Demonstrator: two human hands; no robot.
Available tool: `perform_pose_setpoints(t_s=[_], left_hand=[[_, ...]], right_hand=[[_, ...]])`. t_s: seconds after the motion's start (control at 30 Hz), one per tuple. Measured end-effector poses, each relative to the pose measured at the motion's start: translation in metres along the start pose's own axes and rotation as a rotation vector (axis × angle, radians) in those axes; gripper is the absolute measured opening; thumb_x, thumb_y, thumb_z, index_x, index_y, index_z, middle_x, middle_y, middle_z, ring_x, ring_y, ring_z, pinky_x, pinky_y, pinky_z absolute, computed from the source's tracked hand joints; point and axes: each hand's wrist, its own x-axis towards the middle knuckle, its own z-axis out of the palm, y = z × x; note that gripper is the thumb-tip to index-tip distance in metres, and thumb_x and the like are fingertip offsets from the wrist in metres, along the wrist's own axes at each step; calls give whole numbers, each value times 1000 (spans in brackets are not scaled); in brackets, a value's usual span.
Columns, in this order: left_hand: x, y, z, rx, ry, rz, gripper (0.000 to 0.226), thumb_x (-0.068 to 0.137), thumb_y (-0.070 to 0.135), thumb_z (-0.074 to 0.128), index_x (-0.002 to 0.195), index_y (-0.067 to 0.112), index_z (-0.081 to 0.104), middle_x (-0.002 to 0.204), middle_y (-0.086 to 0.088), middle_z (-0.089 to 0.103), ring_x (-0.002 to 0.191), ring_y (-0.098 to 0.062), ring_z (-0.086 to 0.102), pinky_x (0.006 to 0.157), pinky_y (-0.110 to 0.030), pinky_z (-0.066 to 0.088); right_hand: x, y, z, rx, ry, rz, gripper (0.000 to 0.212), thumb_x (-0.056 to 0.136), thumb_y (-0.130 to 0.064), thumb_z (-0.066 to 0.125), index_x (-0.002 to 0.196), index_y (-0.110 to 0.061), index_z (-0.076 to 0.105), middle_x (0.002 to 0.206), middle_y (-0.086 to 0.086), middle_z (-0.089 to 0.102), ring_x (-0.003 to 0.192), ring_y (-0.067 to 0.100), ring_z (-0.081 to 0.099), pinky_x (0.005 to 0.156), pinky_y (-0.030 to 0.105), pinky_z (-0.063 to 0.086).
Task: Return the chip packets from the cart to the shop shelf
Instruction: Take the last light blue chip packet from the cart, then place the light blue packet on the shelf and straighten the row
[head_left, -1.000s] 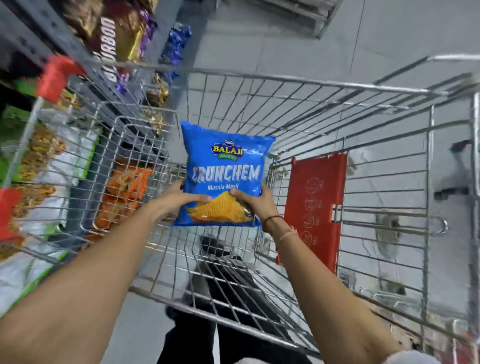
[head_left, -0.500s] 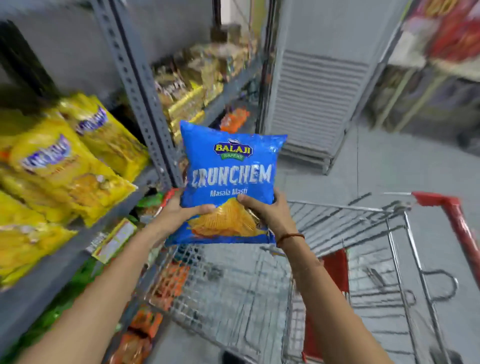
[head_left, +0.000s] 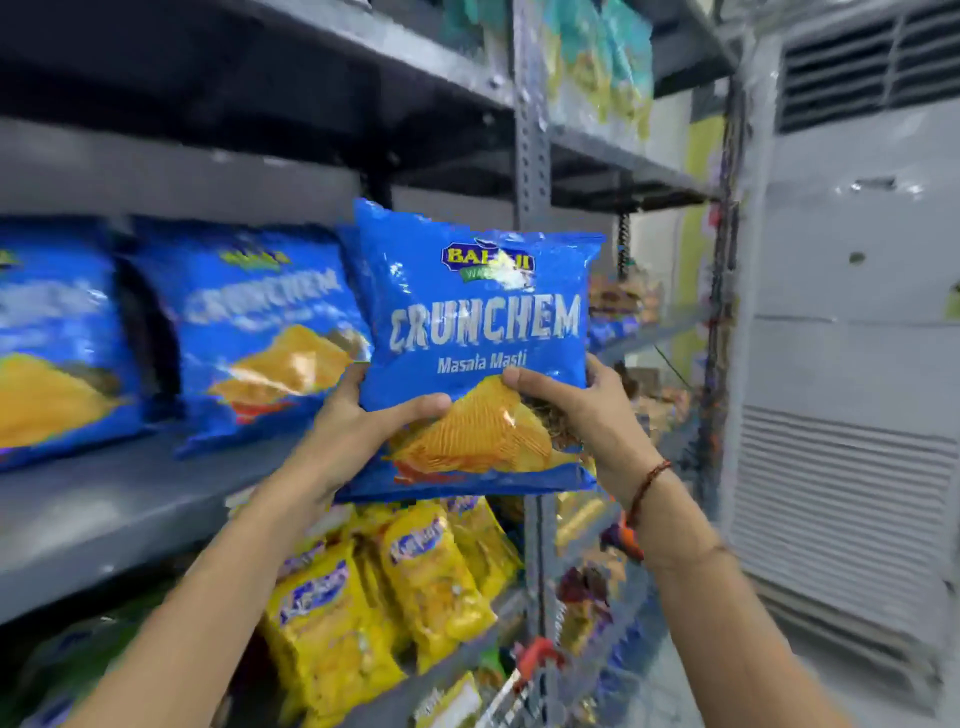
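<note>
While clamped in both hands' (head_left: 358, 431) grip, one blue packet (head_left: 478, 332) beside perhaps three shelved blue packets (head_left: 260, 332).

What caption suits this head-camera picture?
Both hands, left hand and right hand, lift a blue Crunchem packet toward matching shelf packets.

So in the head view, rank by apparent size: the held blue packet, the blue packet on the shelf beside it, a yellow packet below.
1. Held packet and shelf packet: alike; the held one is nearer, so unsure.
2. Yellow packet: smallest.
</note>
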Motion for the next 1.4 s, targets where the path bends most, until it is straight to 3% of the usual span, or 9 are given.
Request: perform_pose_setpoints(t_s=[0.23,0.37,0.5,0.73,0.93,1.07,1.23,1.3,1.4], left_hand=[[-26,54,-107,80,264,70,72,36,47,83,101,31,56,101,11,69,88,-8,68,72,-23,51],[-47,62,-165,127,417,28,87,34,49,88,111,25,57,106,5,70,94,-14,68,81,-33,54],[-69,59,-208,132,526,0,87,33,47,86,112,21,58,106,0,72,92,-17,70,86,-40,54],[-83,39,-242,157,674,-124,78,50,37,86,117,12,53,110,-7,68,90,-23,68,83,-40,55],[-79,25,-250,203,711,-201,91,42,48,82,120,12,50,113,-8,65,92,-24,66,82,-39,54],[-75,21,-251,219,703,-217,88,49,51,81,121,12,50,111,-6,66,91,-20,66,78,-35,54],[-74,18,-252,245,725,-242,80,65,46,79,128,11,43,114,-5,61,94,-19,63,81,-34,52],[-78,21,-249,304,746,-229,79,68,45,77,131,13,40,118,-4,57,98,-18,59,82,-32,48],[-88,30,-248,479,767,-159,78,72,42,74,135,14,37,129,-4,49,105,-17,50,87,-29,41]], right_hand=[[32,-27,121,93,-234,-35,39,62,-18,84,97,-13,68,92,2,76,83,19,72,73,32,58],[34,-28,185,86,-366,-35,25,64,-24,84,82,-22,67,84,-5,75,81,16,72,78,32,60],[28,-24,235,122,-469,-12,29,74,-18,78,68,-29,51,65,-19,59,65,8,64,50,7,49],[32,2,288,60,-589,62,31,72,-24,79,71,-29,49,81,-10,64,71,3,60,54,8,50],[39,24,304,-34,-598,124,30,66,-38,81,81,-25,59,91,-3,70,77,9,64,64,21,53],[41,27,312,-189,-544,96,73,52,-61,79,105,-12,61,105,5,70,96,23,66,90,44,54],[35,28,314,-345,-472,13,90,54,-72,70,113,-5,55,114,12,65,103,29,61,89,46,52],[30,23,312,-387,-433,-43,78,64,-64,70,109,-2,54,108,15,65,98,30,61,83,43,50],[22,14,309,-474,-326,-143,83,73,-53,69,131,-1,41,114,18,63,107,36,58,85,40,47]])
